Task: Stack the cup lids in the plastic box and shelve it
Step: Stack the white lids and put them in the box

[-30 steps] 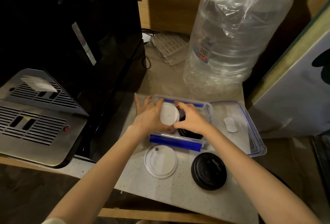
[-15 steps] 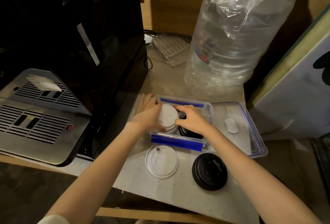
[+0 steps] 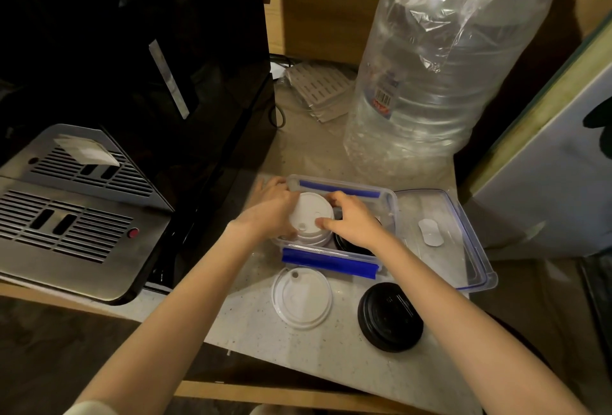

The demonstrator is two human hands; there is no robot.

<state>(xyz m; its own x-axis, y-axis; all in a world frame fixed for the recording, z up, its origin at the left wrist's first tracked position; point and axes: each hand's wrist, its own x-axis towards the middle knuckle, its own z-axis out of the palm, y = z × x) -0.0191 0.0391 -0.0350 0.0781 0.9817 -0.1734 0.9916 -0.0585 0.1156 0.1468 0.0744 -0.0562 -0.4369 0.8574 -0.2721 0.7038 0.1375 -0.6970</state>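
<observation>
A clear plastic box [image 3: 390,202] with blue clips stands on the counter, its hinged cover [image 3: 443,239] lying open to the right. Inside, on the left, a stack of white cup lids [image 3: 311,212] is held between both hands. My left hand [image 3: 270,211] grips its left side and my right hand [image 3: 352,219] its right side. Black lids [image 3: 347,244] lie in the box under my right hand, mostly hidden. In front of the box, a clear white lid [image 3: 302,297] and a black lid [image 3: 390,317] rest on the counter.
A black coffee machine [image 3: 139,83] with a metal drip tray [image 3: 73,216] fills the left side. A large water bottle wrapped in plastic [image 3: 440,70] stands behind the box. A white panel [image 3: 543,183] leans at the right. The counter edge [image 3: 298,365] runs near me.
Both hands lowered the white lid stack deeper into the left part of the box. The loose lids on the counter have not moved.
</observation>
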